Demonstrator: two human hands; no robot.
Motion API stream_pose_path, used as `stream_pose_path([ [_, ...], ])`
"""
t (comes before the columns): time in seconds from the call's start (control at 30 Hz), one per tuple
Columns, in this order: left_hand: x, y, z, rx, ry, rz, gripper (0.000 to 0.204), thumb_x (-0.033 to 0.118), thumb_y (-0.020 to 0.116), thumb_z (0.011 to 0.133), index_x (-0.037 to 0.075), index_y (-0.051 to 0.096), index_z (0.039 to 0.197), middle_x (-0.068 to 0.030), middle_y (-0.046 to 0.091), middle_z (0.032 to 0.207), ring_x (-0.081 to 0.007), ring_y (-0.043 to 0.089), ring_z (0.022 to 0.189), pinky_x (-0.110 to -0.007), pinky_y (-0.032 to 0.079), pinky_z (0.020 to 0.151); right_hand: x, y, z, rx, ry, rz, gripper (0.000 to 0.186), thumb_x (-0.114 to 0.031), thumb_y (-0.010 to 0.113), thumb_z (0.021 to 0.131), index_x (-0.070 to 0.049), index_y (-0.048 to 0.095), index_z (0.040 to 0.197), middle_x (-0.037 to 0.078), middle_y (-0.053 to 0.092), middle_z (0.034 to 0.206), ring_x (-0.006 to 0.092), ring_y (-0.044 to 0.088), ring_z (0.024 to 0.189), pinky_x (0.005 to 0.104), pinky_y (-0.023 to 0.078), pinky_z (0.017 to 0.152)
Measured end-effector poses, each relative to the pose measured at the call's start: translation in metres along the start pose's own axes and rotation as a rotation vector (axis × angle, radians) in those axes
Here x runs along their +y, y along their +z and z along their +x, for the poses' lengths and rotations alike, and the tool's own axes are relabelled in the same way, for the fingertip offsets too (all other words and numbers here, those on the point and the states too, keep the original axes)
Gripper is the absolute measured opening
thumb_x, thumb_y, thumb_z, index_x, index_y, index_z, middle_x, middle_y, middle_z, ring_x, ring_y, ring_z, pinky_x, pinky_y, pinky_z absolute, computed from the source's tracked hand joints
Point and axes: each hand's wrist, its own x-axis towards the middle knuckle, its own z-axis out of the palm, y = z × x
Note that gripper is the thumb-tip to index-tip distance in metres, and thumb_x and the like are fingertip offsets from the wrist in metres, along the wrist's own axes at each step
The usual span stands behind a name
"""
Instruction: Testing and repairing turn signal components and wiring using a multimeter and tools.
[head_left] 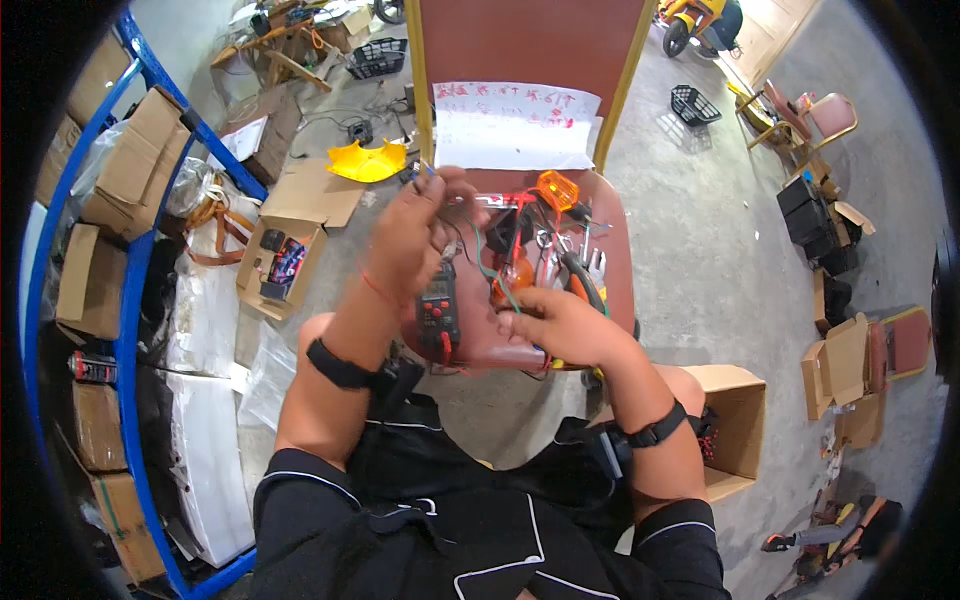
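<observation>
My left hand is raised over the left side of a red-brown chair seat, fingers pinched together. A thin tip pokes up from them, too small to name. My right hand is closed at the seat's near right, with a green wire running into its fingertips. Between the hands lie an orange lamp and tangled wires. Beneath my left hand rests a black multimeter with red leads. Beyond my right hand are orange-and-black handled pliers. A second orange lamp sits at the seat's back.
Handwritten paper leans on the chair back. To the left stand a blue metal rack with cartons, an open cardboard box and a yellow plastic part. Another open carton is by my right knee. Someone's legs show at lower right.
</observation>
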Motion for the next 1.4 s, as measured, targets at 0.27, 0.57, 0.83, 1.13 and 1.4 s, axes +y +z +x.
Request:
stream_pose_path([
  [0.27, -0.013, 0.048, -0.037, -0.121, -0.236, 0.311, 0.027, 0.023, 0.042, 0.103, 0.001, 0.051, 0.116, -0.0121, 0.065, 0.098, -0.0208, 0.067, 0.088, -0.032, 0.056, 0.076, -0.025, -0.017, 0.001, 0.309, -0.184, 0.448, 0.042, -0.022, 0.062, 0.094, 0.002, 0.053, 0.127, 0.011, 0.060, 0.118, 0.0172, 0.058, 0.107, 0.0319, 0.047, 0.091],
  [0.57, -0.036, 0.068, -0.053, -0.222, -0.230, 0.577, 0.028, 0.016, 0.039, 0.103, -0.001, 0.048, 0.124, -0.0095, 0.062, 0.099, -0.0145, 0.064, 0.084, -0.027, 0.053, 0.075, -0.036, -0.005, -0.001, 0.300, -0.107, 0.652, 0.022, -0.012, 0.061, 0.094, 0.000, 0.062, 0.112, 0.004, 0.064, 0.092, 0.0092, 0.059, 0.085, 0.0232, 0.049, 0.072],
  [0.83, -0.029, 0.051, -0.036, -0.142, 0.132, 0.721, 0.031, 0.027, 0.041, 0.104, 0.002, 0.053, 0.117, -0.0055, 0.060, 0.085, -0.0095, 0.058, 0.074, -0.024, 0.048, 0.068, -0.041, -0.019, -0.005, 0.870, -0.374, 0.653, 0.018, -0.015, 0.058, 0.096, 0.000, 0.061, 0.104, 0.004, 0.062, 0.079, 0.0101, 0.057, 0.070, 0.0211, 0.046, 0.061],
  [1.13, 0.040, 0.050, -0.043, 0.270, 0.015, 0.436, 0.041, 0.044, 0.035, 0.099, 0.008, 0.046, 0.116, 0.0017, 0.034, 0.074, -0.0064, 0.033, 0.059, -0.020, 0.027, 0.044, -0.061, -0.044, -0.038, 0.891, -0.325, 0.860, 0.029, -0.024, 0.055, 0.096, 0.003, 0.056, 0.108, 0.006, 0.055, 0.067, 0.0104, 0.046, 0.042, 0.0208, 0.035, 0.037],
  [1.4, 0.060, 0.038, -0.070, 0.117, -0.100, 0.242, 0.037, 0.039, 0.034, 0.103, 0.007, 0.051, 0.106, 0.0029, 0.032, 0.065, -0.0059, 0.029, 0.049, -0.018, 0.021, 0.039, -0.066, -0.035, -0.065, 0.639, -0.187, 0.842, 0.029, -0.020, 0.051, 0.097, 0.005, 0.056, 0.110, 0.006, 0.056, 0.067, 0.0081, 0.042, 0.039, 0.0187, 0.031, 0.033],
])
